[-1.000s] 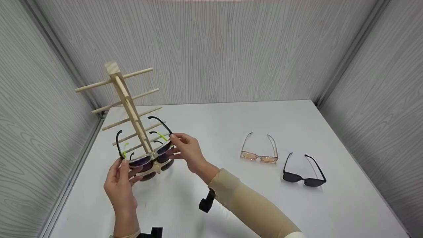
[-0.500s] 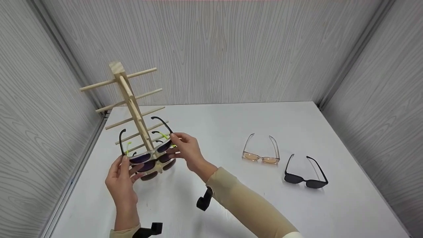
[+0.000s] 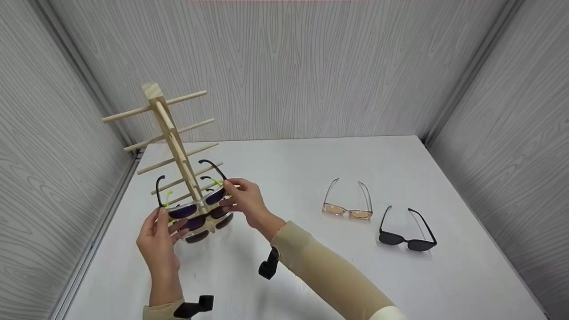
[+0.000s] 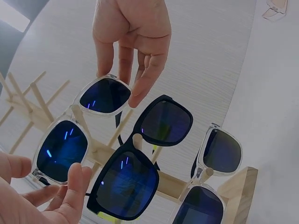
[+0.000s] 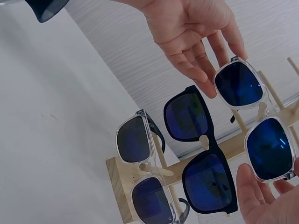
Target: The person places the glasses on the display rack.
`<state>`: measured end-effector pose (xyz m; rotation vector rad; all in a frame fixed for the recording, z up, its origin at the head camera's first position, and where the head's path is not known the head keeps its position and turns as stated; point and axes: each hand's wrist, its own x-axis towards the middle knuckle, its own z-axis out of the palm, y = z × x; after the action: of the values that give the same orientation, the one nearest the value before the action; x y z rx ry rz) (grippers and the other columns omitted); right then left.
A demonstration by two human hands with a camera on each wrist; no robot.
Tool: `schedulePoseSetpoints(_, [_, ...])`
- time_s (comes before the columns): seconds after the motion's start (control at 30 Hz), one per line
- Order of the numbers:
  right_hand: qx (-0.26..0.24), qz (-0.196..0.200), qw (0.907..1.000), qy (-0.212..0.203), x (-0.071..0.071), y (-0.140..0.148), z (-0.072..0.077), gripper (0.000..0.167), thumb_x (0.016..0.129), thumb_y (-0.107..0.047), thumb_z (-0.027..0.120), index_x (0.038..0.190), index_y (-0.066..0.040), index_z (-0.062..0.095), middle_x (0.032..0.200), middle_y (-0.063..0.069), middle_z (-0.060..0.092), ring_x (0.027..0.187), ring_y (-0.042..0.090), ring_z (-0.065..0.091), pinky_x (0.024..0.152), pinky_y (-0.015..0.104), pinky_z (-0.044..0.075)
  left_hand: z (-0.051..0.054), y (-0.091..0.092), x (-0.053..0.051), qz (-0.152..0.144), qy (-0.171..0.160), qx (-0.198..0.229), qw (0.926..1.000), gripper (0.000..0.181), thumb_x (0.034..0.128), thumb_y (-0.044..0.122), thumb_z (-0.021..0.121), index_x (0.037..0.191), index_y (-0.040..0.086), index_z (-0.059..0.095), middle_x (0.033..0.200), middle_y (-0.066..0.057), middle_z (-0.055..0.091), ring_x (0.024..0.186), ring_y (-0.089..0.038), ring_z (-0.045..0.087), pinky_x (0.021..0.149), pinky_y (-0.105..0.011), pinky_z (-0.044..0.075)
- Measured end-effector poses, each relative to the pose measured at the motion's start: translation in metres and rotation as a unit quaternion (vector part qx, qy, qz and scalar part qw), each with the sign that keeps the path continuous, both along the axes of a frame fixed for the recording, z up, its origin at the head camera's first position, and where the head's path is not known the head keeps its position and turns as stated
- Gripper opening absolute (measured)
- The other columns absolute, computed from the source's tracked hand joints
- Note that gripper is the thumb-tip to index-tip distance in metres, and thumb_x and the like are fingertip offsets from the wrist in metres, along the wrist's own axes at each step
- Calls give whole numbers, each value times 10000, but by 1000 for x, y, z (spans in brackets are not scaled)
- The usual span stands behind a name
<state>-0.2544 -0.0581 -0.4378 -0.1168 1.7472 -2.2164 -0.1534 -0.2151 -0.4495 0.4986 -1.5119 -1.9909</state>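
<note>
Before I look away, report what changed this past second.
The left hand and right hand eased the clear-framed sunglasses slightly back toward the wooden rack. Both grips, the rack, the peach-lensed glasses and the black sunglasses on the table stayed put.

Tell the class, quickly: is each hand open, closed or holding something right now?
Left hand: holding the upper clear-framed sunglasses by their left end.
Right hand: holding the same pair by its right end.

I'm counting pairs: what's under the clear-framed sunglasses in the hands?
Under the held sunglasses are black-framed sunglasses, then another clear-framed pair, lowest on the stand. In the head view, the left hand and right hand cover parts of the black-framed sunglasses.
</note>
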Motion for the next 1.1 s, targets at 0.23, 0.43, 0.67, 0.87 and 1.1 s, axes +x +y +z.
schedulePoseSetpoints(0.23, [53,-77,10000,-19,-2,0,0,261,906,-250,624,1092,-67,625,895,115,635,733,246,675,655,348,564,-2,-2,-1,-35,-103,-15,9999,499,908,313,598,1251,-39,518,962,-146,562,735,-196,685,576,-274,556])
schedulePoseSetpoints(0.43, [-70,-131,9999,-82,0,6,-5,236,904,-230,628,1061,-53,626,968,212,636,742,266,674,680,385,562,-6,-3,2,-2,-230,-20,9997,454,915,329,582,1222,-3,541,939,-141,574,747,-192,685,590,-274,557])
schedulePoseSetpoints(0.67, [-179,-161,9996,-151,9,18,-17,246,915,-219,612,1088,-44,609,957,179,652,779,275,679,689,379,561,-14,-4,11,-12,-327,10,9995,418,913,345,578,1190,32,561,973,-151,609,771,-190,680,610,-272,559])
schedulePoseSetpoints(0.87, [-192,-160,9995,-172,15,27,-24,271,916,-241,609,1100,-42,608,983,190,646,784,259,680,676,361,563,-19,0,15,21,-311,-132,9994,430,921,334,570,1194,1,561,969,-158,601,764,-185,679,599,-269,558])
schedulePoseSetpoints(1.1, [-314,-309,9987,-253,17,44,-31,291,906,-263,621,1110,-55,608,950,131,658,797,264,679,699,367,560,-21,5,18,162,-424,-233,9987,401,920,335,572,1161,14,593,953,-154,624,749,-189,679,571,-277,557])
